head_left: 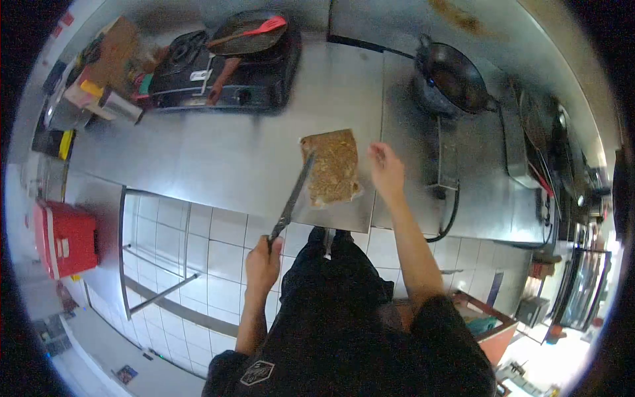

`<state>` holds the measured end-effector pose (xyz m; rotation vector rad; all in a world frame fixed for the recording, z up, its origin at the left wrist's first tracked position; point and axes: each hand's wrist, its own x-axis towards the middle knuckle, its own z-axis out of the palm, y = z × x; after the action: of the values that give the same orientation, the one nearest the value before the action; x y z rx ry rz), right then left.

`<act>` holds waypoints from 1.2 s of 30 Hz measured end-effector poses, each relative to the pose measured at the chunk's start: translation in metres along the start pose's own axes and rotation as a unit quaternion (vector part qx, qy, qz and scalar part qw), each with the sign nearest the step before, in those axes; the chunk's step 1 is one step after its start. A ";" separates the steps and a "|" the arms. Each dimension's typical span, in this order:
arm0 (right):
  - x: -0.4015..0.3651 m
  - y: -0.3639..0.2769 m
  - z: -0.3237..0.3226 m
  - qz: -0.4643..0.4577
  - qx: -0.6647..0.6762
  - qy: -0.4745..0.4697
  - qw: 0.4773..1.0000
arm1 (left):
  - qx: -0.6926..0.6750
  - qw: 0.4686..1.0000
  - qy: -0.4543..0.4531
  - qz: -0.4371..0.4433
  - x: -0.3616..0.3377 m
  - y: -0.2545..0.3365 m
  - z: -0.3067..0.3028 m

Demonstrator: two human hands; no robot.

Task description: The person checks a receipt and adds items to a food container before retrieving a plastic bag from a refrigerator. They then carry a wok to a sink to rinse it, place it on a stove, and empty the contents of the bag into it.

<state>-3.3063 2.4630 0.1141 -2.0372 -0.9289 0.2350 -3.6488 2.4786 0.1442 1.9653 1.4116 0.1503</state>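
Observation:
Two bare hands are over a steel counter. My left hand (263, 264) is wrapped round the dark handle of a long knife (296, 194), whose blade points up and away, its tip over the left edge of a flat brown slab (334, 165). That slab is roughly rectangular, with a rough surface and pale wrapping showing at its lower edge. To the right of the slab, apart from it, my right hand (387, 169) is raised with its fingers curled; whether anything small is between them is hidden.
A black stove (264, 92) with a pan and a red spatula (268, 25) stands at the back left. A dark wok (456, 76) is at the back right. A metal cylinder (119, 106) lies left. A red cooler (73, 238) stands below the counter (198, 152).

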 end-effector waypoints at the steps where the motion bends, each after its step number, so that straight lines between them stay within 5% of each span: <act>1: 0.025 0.034 0.025 0.041 -0.001 -0.034 0.999 | -0.046 0.999 0.014 -0.020 -0.009 0.001 -0.008; 6: 0.099 0.073 0.105 0.156 -0.126 -0.141 0.970 | -0.308 0.943 0.093 -0.086 -0.029 -0.011 0.010; 10: 0.080 0.074 0.093 0.145 -0.074 -0.112 0.980 | -0.234 0.959 0.142 -0.078 -0.011 0.011 0.043; 12: 0.048 0.074 0.070 0.057 -0.106 -0.081 0.989 | -0.190 0.970 0.131 -0.080 0.004 0.019 0.060; 14: 0.006 0.070 0.040 0.122 -0.159 -0.217 0.955 | -0.217 0.963 0.149 -0.051 0.022 0.018 0.085; 17: -0.052 0.080 0.039 0.132 -0.127 -0.198 0.963 | -0.245 0.954 0.167 -0.038 0.063 0.010 0.120; 21: -0.062 0.069 0.037 0.122 -0.143 -0.220 0.957 | -0.262 0.955 0.060 -0.124 0.093 0.027 0.123; 26: -0.060 0.090 0.039 0.091 -0.156 -0.238 0.954 | -0.407 0.912 0.031 -0.046 0.111 0.006 0.139; 27: -0.061 0.084 0.029 0.206 0.064 -0.255 0.943 | -0.435 0.899 0.035 -0.047 0.108 0.011 0.128; 28: -0.060 0.080 0.019 0.305 0.280 -0.256 0.874 | -0.434 0.900 0.032 -0.042 0.108 0.015 0.116; 30: -0.062 0.063 -0.009 0.286 0.409 -0.201 0.843 | -0.523 0.848 0.056 0.071 0.102 0.040 0.077; 31: -0.066 0.052 -0.023 0.267 0.528 -0.146 0.793 | -0.473 0.877 0.062 0.055 0.096 0.059 0.054; 34: -0.053 0.003 -0.050 0.251 0.572 -0.051 0.779 | -0.449 0.889 0.047 0.077 0.099 0.092 0.024; 35: -0.052 0.005 -0.052 0.247 0.572 -0.053 0.780 | -0.512 0.857 0.026 0.053 0.101 0.102 0.023; 36: -0.049 0.008 -0.057 0.219 0.465 -0.089 0.853 | -0.513 0.856 0.029 0.057 0.102 0.104 0.024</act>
<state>-3.3094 2.3904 0.1345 -1.2731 -0.2982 0.9382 -3.5150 2.5393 0.1580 1.1246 0.9097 0.8359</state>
